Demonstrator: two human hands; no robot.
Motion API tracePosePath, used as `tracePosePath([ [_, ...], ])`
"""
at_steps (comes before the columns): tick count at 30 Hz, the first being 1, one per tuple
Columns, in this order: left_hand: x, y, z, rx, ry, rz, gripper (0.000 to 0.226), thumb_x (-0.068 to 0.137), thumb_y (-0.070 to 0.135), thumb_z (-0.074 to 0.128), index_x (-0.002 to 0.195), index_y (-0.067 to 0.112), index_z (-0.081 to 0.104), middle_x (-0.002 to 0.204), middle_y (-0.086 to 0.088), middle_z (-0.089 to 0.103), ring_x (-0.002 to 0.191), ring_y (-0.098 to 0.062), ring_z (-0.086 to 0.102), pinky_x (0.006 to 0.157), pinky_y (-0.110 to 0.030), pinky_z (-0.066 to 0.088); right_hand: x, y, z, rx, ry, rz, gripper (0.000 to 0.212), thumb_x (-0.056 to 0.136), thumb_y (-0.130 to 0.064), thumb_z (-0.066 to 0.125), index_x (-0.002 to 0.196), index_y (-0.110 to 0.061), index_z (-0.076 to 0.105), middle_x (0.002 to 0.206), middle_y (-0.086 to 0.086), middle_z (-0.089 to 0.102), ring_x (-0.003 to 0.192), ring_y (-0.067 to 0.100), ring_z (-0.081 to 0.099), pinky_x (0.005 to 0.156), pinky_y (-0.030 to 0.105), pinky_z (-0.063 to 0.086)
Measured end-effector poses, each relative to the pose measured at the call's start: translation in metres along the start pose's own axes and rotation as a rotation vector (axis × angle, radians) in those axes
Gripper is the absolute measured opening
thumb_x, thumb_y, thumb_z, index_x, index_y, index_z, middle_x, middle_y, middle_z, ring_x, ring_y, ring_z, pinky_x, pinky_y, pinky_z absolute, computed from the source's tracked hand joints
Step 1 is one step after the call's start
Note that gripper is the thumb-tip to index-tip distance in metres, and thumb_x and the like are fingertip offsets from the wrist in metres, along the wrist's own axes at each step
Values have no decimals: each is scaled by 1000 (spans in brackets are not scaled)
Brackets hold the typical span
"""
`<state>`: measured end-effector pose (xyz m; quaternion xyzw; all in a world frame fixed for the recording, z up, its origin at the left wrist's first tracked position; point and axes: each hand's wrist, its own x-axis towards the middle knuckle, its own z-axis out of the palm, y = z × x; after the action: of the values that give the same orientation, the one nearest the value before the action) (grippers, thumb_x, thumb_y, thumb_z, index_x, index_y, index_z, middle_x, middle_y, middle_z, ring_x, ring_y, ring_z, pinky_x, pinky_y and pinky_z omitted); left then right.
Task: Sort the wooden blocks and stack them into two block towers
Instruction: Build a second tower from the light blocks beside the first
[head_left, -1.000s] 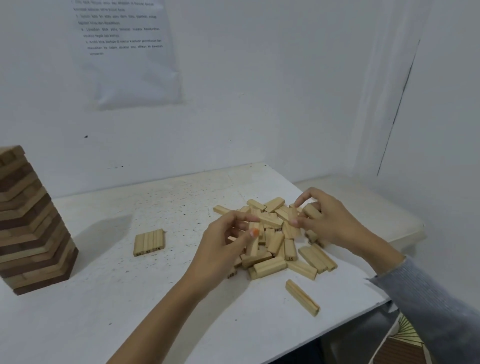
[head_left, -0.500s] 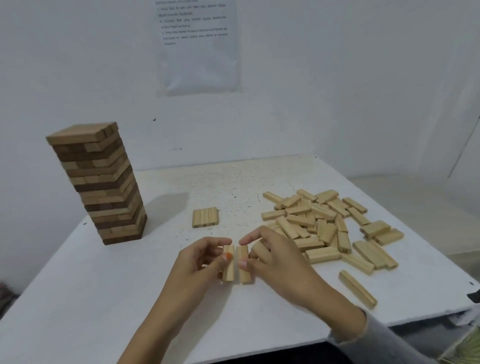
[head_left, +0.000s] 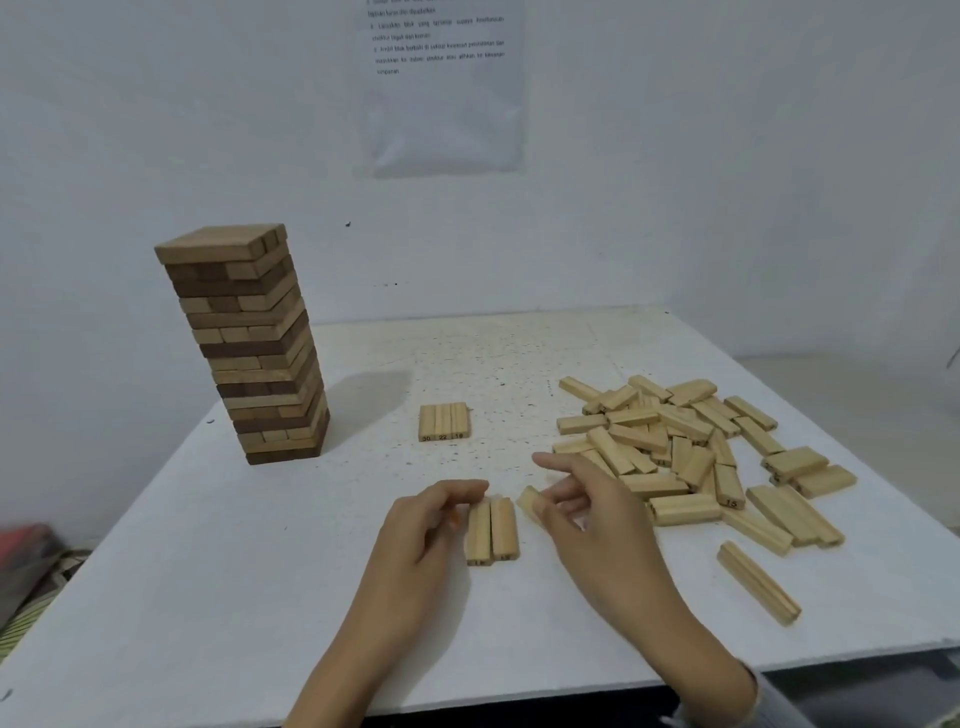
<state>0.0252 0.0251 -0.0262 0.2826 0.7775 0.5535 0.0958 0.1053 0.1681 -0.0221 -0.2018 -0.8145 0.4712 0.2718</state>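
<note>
A tall tower (head_left: 249, 343) of dark and light wooden blocks stands at the table's back left. A flat row of three pale numbered blocks (head_left: 444, 422) lies mid-table. Two pale blocks (head_left: 492, 530) lie side by side near the front. My left hand (head_left: 423, 540) touches their far left end with curled fingertips. My right hand (head_left: 587, 514) holds a third pale block (head_left: 528, 501) just right of the pair, index finger stretched out. A loose pile of pale blocks (head_left: 685, 447) covers the right side.
The white speckled table (head_left: 260, 597) ends in a front edge close to my forearms. A single long block (head_left: 758, 582) lies apart at the front right. A printed sheet (head_left: 441, 83) hangs on the wall behind. A low white ledge sits beyond the table's right edge.
Both hands came back from the pile toward the front with blocks. Two blocks now lie flat side by side on the table, and my right hand has drawn slightly right with a third.
</note>
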Motion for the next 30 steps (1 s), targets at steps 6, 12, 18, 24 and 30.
tracePosePath([
  [6,-1,-1,-1,80,-14,99,26,93,12,59,109,31,67,103,22,60,102,14,49,79,0,35,-2,10,14,-267,157,-73,11,88,-24,70,95,-17,74,89,-5,51,82,7,51,73,13,41],
  [12,-2,-14,0,270,14,199,30,92,20,60,114,41,56,105,25,58,108,3,45,86,-5,31,-16,3,5,-359,-186,-139,64,88,-47,60,145,-25,40,109,-13,36,111,6,33,102,20,31],
  [18,-16,-9,6,445,92,154,53,79,71,38,125,46,35,116,27,41,107,8,31,88,-12,21,-10,-1,-8,-298,-371,-218,64,95,-19,51,149,-38,23,126,-35,32,125,-9,23,109,14,21],
  [24,-25,0,6,853,-97,4,115,49,80,-24,147,21,-25,153,8,-33,136,-3,-37,103,-18,-28,-17,5,-4,-679,-368,-192,77,93,-58,16,154,-20,-11,161,-12,-15,142,-2,-19,110,16,-14],
  [30,-17,-8,15,883,-37,73,89,65,57,-17,146,21,-19,152,8,-29,140,-13,-29,103,-17,-28,-19,16,15,-879,-238,-186,83,93,-46,-8,146,4,32,157,19,22,147,29,22,114,32,7],
])
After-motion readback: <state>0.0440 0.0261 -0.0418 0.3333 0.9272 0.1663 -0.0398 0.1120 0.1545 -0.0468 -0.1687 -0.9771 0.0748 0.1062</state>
